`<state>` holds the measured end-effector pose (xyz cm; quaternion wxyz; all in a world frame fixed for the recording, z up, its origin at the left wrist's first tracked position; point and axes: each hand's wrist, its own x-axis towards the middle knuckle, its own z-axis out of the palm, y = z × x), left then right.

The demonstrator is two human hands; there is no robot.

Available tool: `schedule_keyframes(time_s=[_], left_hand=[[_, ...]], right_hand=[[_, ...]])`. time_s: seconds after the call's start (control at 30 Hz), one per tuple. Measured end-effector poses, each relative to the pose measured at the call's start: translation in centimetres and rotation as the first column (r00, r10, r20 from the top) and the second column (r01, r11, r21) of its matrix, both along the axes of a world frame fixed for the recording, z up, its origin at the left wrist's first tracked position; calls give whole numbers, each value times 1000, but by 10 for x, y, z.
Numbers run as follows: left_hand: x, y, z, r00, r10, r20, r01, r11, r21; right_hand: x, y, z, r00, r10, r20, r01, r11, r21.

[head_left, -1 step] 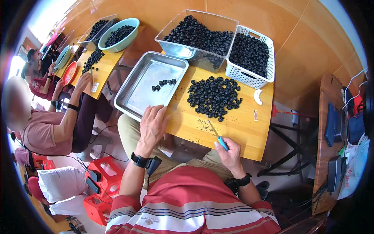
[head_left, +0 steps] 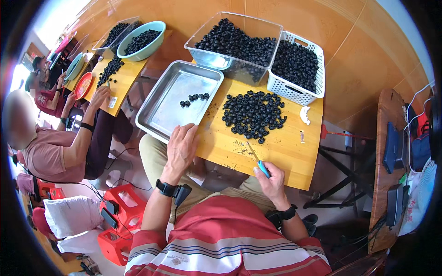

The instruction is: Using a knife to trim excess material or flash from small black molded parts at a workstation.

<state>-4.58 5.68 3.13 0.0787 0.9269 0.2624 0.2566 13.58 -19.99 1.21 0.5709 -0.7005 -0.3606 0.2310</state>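
Observation:
My right hand (head_left: 272, 181) is closed round the blue handle of a small knife (head_left: 261, 166), whose narrow blade points up and left over the yellow table (head_left: 285, 161). My left hand (head_left: 181, 149) lies with its fingers stretched out at the table's front edge, by the near right corner of a shallow metal tray (head_left: 161, 99). Several small round black pieces (head_left: 193, 97) lie in that tray. Right of it, a pile of the same black pieces (head_left: 253, 112), many with a ring-shaped top, spreads on the table. Dark crumbs are scattered near the blade.
Behind the pile stand a clear plastic bin (head_left: 239, 69) and a white perforated basket (head_left: 292, 92), both filled with black pieces. A crumpled white scrap (head_left: 305, 115) lies to the right. At left, a co-worker (head_left: 55, 152) sits at another table with a pale green bowl (head_left: 154, 43).

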Motion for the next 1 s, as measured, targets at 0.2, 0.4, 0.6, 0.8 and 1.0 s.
schedule_keyframes(time_s=[0.2,0.4,0.6,0.8,1.0], left_hand=[[0,-2,-13,998,9,66,-8,1000,-22],[-1,-6,-12,996,-14,93,17,999,-35],[-4,-8,-15,993,-78,87,81,996,-34],[-5,-7,-14,993,-97,70,101,992,-69],[-2,-8,-12,986,-163,44,165,985,-42]], right_hand=[[-3,2,-9,998,-49,35,50,999,-6],[-5,1,-17,996,-89,2,89,995,-53],[-12,9,-19,979,-195,63,195,981,0],[-17,12,-17,961,-268,62,270,962,-38],[-21,18,-11,943,-326,65,330,941,-71]])
